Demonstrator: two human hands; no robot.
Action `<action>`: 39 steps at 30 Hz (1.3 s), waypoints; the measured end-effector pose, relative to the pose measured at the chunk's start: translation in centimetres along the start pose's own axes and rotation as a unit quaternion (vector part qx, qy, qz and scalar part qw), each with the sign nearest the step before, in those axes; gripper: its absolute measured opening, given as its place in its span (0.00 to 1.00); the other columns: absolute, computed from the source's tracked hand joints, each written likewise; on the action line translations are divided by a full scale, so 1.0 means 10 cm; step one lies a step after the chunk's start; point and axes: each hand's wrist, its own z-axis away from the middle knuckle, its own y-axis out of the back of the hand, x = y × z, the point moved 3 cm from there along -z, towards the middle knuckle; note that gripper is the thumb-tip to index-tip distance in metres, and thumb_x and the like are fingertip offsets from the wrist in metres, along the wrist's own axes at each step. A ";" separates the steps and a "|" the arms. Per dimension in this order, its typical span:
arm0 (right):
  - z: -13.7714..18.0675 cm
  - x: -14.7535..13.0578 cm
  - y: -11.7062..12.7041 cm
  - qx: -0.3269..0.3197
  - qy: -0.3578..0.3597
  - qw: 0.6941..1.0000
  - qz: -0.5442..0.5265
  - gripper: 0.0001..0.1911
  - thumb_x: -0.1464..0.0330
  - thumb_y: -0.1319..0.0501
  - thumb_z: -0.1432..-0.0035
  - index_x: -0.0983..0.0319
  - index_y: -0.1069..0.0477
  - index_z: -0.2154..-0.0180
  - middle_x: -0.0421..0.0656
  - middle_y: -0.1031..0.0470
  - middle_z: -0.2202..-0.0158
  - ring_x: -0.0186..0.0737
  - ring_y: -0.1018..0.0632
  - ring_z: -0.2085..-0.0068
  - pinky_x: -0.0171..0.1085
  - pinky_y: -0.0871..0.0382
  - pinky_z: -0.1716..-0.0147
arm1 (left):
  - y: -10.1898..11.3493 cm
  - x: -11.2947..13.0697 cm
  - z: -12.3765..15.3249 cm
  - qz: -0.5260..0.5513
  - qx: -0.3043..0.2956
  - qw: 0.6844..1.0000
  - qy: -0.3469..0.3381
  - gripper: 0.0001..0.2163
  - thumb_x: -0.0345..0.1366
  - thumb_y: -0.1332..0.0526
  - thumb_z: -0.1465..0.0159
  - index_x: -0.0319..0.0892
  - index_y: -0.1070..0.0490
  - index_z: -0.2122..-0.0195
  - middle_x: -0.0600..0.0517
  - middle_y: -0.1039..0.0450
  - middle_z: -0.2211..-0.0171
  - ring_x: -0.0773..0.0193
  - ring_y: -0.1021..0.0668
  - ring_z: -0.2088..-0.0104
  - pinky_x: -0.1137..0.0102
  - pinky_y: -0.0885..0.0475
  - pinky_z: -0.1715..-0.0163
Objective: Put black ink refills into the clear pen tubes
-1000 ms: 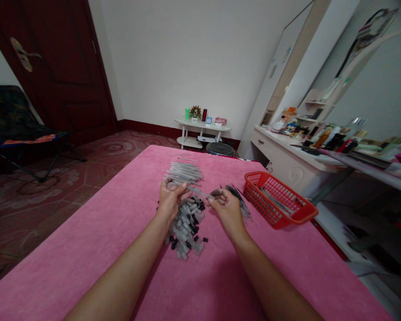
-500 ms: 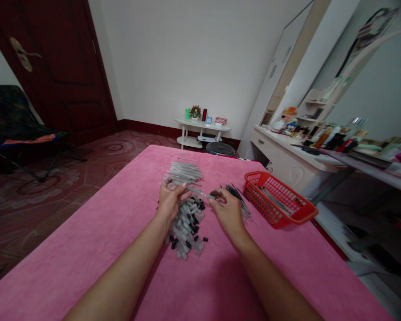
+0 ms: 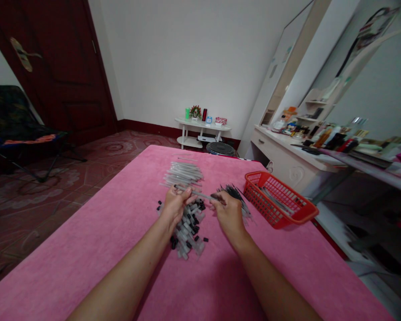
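Above a pink table (image 3: 96, 232), my left hand (image 3: 175, 206) and my right hand (image 3: 227, 213) hold the two ends of one thin clear pen tube (image 3: 200, 195) between pinched fingers. Under and between them lies a pile of clear caps and small black parts (image 3: 189, 227). Farther back is a heap of clear pen tubes (image 3: 183, 174). A bunch of dark thin refills (image 3: 235, 195) lies just beyond my right hand.
A red plastic basket (image 3: 280, 206) with a few finished pens stands to the right. Right of the table is a cluttered dresser (image 3: 307, 147) with a mirror. A small white side table (image 3: 202, 129), a dark door (image 3: 53, 67) and a folding chair (image 3: 16, 129) stand behind.
My left hand has come down off the tube heap and nearer to me, now pinching the tube's left end. My right hand has barely moved.
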 end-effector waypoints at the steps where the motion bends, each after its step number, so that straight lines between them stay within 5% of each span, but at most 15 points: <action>1: 0.00 0.00 0.00 0.003 -0.018 1.000 -0.019 0.06 0.67 0.42 0.49 0.61 0.28 0.69 0.43 0.25 0.73 0.39 0.24 0.75 0.34 0.31 0.80 | -0.01 0.00 0.02 0.000 0.000 1.000 -0.002 0.20 0.29 0.28 0.58 0.40 0.40 0.71 0.56 0.28 0.77 0.60 0.20 0.70 0.67 0.23 0.69; 9: -0.04 0.07 0.01 -0.043 -0.120 0.986 -0.104 0.05 0.67 0.41 0.54 0.62 0.34 0.74 0.37 0.31 0.82 0.33 0.31 0.83 0.31 0.38 0.85 | -0.16 0.14 0.16 -0.044 -0.050 0.997 -0.046 0.22 0.33 0.29 0.56 0.42 0.42 0.68 0.53 0.25 0.73 0.57 0.19 0.68 0.66 0.23 0.71; 15: -0.05 -0.08 0.01 -0.082 0.024 0.993 0.083 0.04 0.68 0.41 0.51 0.61 0.30 0.73 0.41 0.26 0.74 0.36 0.26 0.72 0.33 0.35 0.73 | -0.28 0.05 0.19 -0.098 -0.121 0.988 -0.017 0.19 0.34 0.28 0.56 0.40 0.37 0.68 0.50 0.24 0.71 0.59 0.20 0.70 0.67 0.25 0.69; 19: -0.17 -0.14 0.23 -0.084 0.035 0.990 0.108 0.06 0.69 0.44 0.48 0.61 0.28 0.71 0.40 0.26 0.76 0.36 0.26 0.75 0.34 0.36 0.75 | -0.20 0.15 0.07 -0.223 -0.127 0.960 -0.108 0.14 0.37 0.32 0.50 0.40 0.28 0.63 0.47 0.23 0.65 0.58 0.21 0.65 0.68 0.26 0.65; 22: -0.32 -0.15 0.70 0.036 0.039 0.988 0.146 0.06 0.66 0.42 0.47 0.59 0.27 0.69 0.41 0.25 0.76 0.40 0.25 0.74 0.38 0.35 0.74 | 0.06 0.34 -0.10 -0.353 -0.066 0.910 -0.209 0.10 0.38 0.36 0.46 0.43 0.24 0.63 0.47 0.23 0.61 0.56 0.24 0.57 0.64 0.30 0.55; 25: -0.40 -0.13 1.26 0.183 0.047 0.946 0.262 0.06 0.63 0.40 0.48 0.56 0.26 0.70 0.45 0.24 0.73 0.47 0.24 0.69 0.45 0.35 0.69 | 0.38 0.47 -0.25 -0.421 -0.003 0.871 -0.253 0.10 0.36 0.33 0.50 0.45 0.23 0.66 0.47 0.22 0.62 0.53 0.25 0.55 0.62 0.35 0.48; 28: -0.40 0.00 1.67 0.244 -0.024 0.906 0.346 0.04 0.60 0.37 0.53 0.51 0.26 0.73 0.47 0.25 0.75 0.54 0.23 0.63 0.51 0.36 0.65 | 0.57 0.48 -0.33 -0.491 0.012 0.832 -0.260 0.07 0.36 0.35 0.48 0.46 0.23 0.67 0.48 0.22 0.64 0.53 0.25 0.56 0.62 0.38 0.47; 30: -0.40 0.07 1.79 0.225 -0.071 0.894 0.382 0.05 0.59 0.39 0.52 0.51 0.26 0.72 0.48 0.24 0.70 0.58 0.24 0.56 0.53 0.37 0.61 | 0.58 0.44 -0.34 -0.585 -0.010 0.773 -0.246 0.08 0.35 0.40 0.44 0.45 0.23 0.65 0.47 0.23 0.62 0.54 0.26 0.56 0.62 0.37 0.48; 34: -0.44 0.05 1.65 0.158 -0.061 0.898 0.407 0.13 0.61 0.45 0.47 0.55 0.26 0.61 0.47 0.24 0.61 0.56 0.25 0.56 0.48 0.35 0.60 | 0.52 0.37 -0.32 -0.746 -0.050 0.627 -0.218 0.13 0.32 0.46 0.41 0.44 0.24 0.58 0.47 0.25 0.57 0.57 0.27 0.54 0.65 0.36 0.50; 37: -0.46 0.00 1.28 0.054 -0.009 0.929 0.366 0.11 0.65 0.45 0.45 0.58 0.27 0.62 0.46 0.23 0.62 0.47 0.23 0.61 0.41 0.34 0.61 | 0.51 0.36 -0.33 -0.790 -0.067 0.577 -0.195 0.12 0.32 0.43 0.43 0.45 0.23 0.60 0.48 0.25 0.59 0.58 0.26 0.56 0.67 0.34 0.53; 39: -0.42 0.02 0.97 -0.031 -0.014 0.924 0.381 0.09 0.66 0.43 0.46 0.60 0.26 0.66 0.46 0.22 0.64 0.45 0.23 0.62 0.39 0.34 0.62 | 0.52 0.36 -0.34 -0.800 -0.078 0.565 -0.187 0.11 0.32 0.41 0.44 0.46 0.23 0.62 0.48 0.24 0.61 0.58 0.26 0.57 0.68 0.33 0.55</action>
